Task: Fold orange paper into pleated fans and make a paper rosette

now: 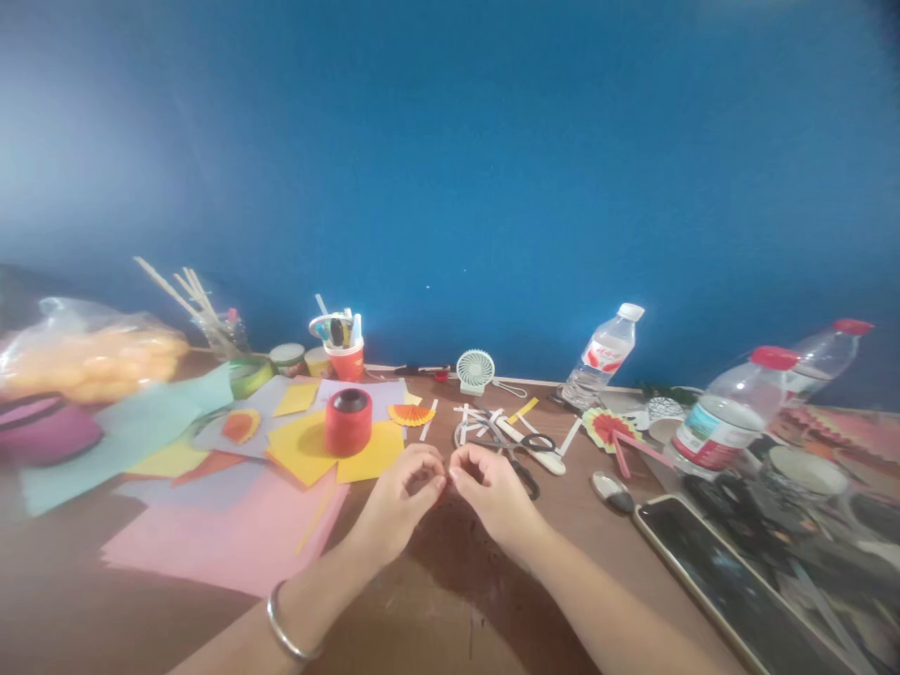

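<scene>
My left hand point(408, 492) and my right hand point(496, 492) meet at the fingertips above the brown table point(450, 600), near its middle. Thumb and index finger are pinched together on each hand. Whatever sits between the fingertips is too small to make out. Beyond my hands lie scissors point(540, 442) among white paper strips point(482, 420). An orange folded paper fan point(412, 413) and a red tape roll point(349, 424) on yellow paper point(376, 452) are to the left.
Pink sheets point(232, 530) and blue-green paper point(133, 427) spread at left. A cup of pens point(346, 361) and a small fan point(475, 371) stand at the back. Bottles point(605, 356), a phone point(724, 572) and a pink-yellow paper rosette point(610, 427) are on the right.
</scene>
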Tool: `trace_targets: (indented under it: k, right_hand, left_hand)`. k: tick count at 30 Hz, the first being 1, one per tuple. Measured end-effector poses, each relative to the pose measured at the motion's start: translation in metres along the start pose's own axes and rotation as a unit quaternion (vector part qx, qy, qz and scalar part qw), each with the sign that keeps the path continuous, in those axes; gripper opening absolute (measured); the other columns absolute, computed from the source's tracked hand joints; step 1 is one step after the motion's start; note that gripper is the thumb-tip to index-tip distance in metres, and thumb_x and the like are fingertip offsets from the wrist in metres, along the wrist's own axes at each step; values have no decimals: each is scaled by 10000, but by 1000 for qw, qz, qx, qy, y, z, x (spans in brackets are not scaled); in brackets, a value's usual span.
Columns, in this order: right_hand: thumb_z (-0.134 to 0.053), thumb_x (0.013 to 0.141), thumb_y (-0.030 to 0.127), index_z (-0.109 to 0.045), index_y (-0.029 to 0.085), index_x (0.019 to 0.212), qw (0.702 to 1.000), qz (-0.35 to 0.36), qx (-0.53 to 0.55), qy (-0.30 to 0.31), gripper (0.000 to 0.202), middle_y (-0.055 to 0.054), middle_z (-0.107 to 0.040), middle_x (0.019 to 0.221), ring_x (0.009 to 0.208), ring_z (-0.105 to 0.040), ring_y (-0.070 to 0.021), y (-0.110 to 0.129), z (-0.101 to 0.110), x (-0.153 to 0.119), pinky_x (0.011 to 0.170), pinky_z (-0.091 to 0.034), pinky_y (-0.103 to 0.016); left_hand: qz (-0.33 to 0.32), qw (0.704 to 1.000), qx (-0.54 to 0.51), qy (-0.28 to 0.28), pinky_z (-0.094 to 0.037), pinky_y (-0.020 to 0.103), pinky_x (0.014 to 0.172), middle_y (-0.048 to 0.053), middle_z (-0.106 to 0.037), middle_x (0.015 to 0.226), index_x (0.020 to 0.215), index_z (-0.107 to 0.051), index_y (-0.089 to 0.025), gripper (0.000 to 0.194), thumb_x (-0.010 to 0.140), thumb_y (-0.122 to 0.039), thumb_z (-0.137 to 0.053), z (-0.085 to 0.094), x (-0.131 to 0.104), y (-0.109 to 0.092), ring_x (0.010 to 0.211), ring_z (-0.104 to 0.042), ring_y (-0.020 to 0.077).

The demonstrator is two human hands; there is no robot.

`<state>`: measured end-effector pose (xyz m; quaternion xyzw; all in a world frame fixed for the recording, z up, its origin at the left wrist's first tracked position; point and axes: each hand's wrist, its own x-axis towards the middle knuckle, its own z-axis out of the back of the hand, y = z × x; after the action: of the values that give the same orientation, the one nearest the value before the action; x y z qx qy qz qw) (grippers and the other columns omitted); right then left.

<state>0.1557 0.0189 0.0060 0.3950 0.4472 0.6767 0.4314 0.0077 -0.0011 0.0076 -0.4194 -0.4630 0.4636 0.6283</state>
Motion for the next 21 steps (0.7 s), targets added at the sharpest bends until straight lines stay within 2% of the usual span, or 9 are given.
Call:
trace_targets:
  k: [4,10,14,21]
  right_hand:
    - [-445,750,207,-477,175,682,1000,-12,9,3,81,46,-439,593,537,-368,-89,1,0,-1,501,-296,-200]
    - [-450,745,202,-492,176,687,1000,-10,-10,-11,76,45,-445,605,557,-375,-93,0,3,0,518,-299,-205]
    - [-445,745,203,-484,176,690,1000,-7,-8,-8,72,47,-434,609,552,-369,-92,-1,4,1,516,-298,-204]
    - [-449,738,199,-474,176,676,1000,-8,-1,-9,70,52,-413,596,535,-352,-87,-3,1,0,499,-285,-199]
  left_hand:
    - [64,993,-84,57,-319,217,522,-31,-493,590,707,-508,-179,112,791,-243,-470,-1,-1,4,539,-422,103]
    - [115,970,-207,48,-345,218,601,5,-536,667,737,-555,-147,158,786,-290,-510,-2,-2,1,636,-479,107]
    - [137,969,-203,35,-331,211,561,0,-526,614,710,-571,-140,159,753,-292,-555,-2,0,1,591,-464,100]
    - [118,981,-150,32,-303,208,529,-12,-513,590,680,-551,-142,174,760,-296,-550,-2,1,8,547,-425,87]
